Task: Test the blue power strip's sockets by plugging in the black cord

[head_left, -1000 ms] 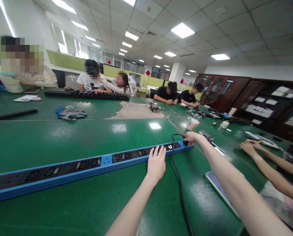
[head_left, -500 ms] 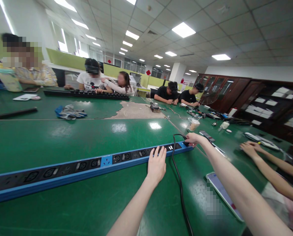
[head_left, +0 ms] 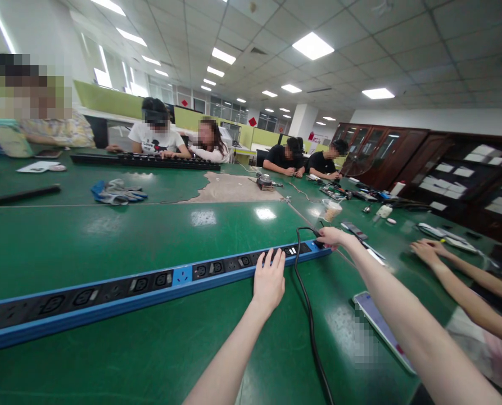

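A long blue power strip [head_left: 149, 284] with black sockets lies across the green table [head_left: 149, 236]. My left hand [head_left: 268, 280] rests flat on its near edge, fingers stretched over the sockets. At the strip's far right end my right hand [head_left: 330, 237] is closed on a black plug [head_left: 318, 243]. From that plug a black cable [head_left: 307, 315] loops up and runs back toward me between my arms.
A phone [head_left: 381, 329] lies under my right forearm. Another person's two arms [head_left: 457, 281] rest on the table at the right. Blue gloves [head_left: 118, 193], a black bar [head_left: 21, 194] and small tools lie farther off. Several people sit along the far side. Dark cabinets [head_left: 444, 169] line the right wall.
Nothing has visibly moved; both hands stay where they were, and only the view has shifted slightly.
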Available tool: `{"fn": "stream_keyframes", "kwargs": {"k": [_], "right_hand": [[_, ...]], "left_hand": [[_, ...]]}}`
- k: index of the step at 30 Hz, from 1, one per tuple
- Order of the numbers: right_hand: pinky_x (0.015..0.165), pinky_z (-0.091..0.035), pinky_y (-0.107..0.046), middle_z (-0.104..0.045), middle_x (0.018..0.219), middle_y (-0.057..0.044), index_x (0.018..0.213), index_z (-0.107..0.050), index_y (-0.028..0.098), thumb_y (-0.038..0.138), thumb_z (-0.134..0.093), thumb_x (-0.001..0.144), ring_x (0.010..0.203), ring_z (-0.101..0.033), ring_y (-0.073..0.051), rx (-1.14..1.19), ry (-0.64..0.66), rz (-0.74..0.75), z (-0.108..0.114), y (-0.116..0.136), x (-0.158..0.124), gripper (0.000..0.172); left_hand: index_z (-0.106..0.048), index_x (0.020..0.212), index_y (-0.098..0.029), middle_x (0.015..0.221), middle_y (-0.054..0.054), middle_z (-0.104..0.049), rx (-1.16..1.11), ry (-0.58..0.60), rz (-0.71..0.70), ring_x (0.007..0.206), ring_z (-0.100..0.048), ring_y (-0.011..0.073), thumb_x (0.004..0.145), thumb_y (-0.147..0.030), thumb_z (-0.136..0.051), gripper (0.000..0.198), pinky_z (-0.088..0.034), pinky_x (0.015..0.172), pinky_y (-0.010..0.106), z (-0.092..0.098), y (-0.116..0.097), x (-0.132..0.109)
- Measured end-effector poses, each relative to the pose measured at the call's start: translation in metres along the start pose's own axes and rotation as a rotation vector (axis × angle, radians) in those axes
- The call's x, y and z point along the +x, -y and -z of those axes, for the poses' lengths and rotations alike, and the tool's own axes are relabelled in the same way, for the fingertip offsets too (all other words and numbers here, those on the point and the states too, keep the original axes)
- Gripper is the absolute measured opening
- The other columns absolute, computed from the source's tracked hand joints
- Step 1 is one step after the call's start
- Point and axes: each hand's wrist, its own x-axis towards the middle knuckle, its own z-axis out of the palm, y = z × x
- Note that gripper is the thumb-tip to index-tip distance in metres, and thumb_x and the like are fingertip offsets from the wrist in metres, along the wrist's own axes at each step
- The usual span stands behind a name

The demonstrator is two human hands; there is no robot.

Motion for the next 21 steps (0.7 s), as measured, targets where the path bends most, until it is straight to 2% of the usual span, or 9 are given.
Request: {"fn": "stream_keyframes", "kwargs": {"k": [7, 12, 18, 21], "right_hand": [[0.059, -0.058, -0.030, -0.075, 0.084, -0.013, 0.101, -0.062, 0.015, 0.044, -0.061, 0.095, 0.063, -0.071, -0.021, -0.029, 0.018, 0.003, 0.003, 0.004, 0.001, 0.030], [0.059, -0.056, -0.029, -0.076, 0.091, -0.013, 0.108, -0.062, 0.015, 0.048, -0.058, 0.097, 0.064, -0.071, -0.019, -0.066, -0.036, 0.014, -0.001, 0.003, -0.006, 0.035], [0.064, -0.052, -0.026, -0.076, 0.085, -0.009, 0.096, -0.065, 0.017, 0.045, -0.061, 0.095, 0.069, -0.072, -0.020, -0.152, -0.025, 0.029, 0.006, 0.006, -0.009, 0.028], [0.070, -0.051, -0.027, -0.077, 0.089, -0.010, 0.096, -0.066, 0.018, 0.046, -0.060, 0.095, 0.079, -0.072, -0.022, -0.195, -0.062, 0.035, 0.006, 0.008, -0.011, 0.029]], "left_hand": [[-0.037, 0.159, -0.020, 0.164, 0.007, -0.039, 0.000, -0.001, -0.003, 0.153, -0.030, 0.0280, 0.090, -0.027, -0.056, 0.073, -0.020, 0.127, 0.051, 0.000, 0.000, -0.001], [-0.036, 0.160, -0.020, 0.165, 0.007, -0.039, 0.007, 0.002, -0.002, 0.154, -0.029, 0.0274, 0.090, -0.025, -0.054, 0.072, -0.019, 0.128, 0.051, 0.001, 0.000, 0.000], [-0.034, 0.161, -0.021, 0.164, 0.008, -0.040, 0.000, -0.003, -0.007, 0.153, -0.030, 0.0275, 0.089, -0.025, -0.055, 0.075, -0.019, 0.128, 0.052, 0.000, 0.000, 0.000], [-0.032, 0.161, -0.021, 0.164, 0.008, -0.039, 0.006, 0.007, -0.002, 0.154, -0.029, 0.0275, 0.089, -0.024, -0.055, 0.076, -0.020, 0.127, 0.051, 0.000, 0.000, -0.001]]}}
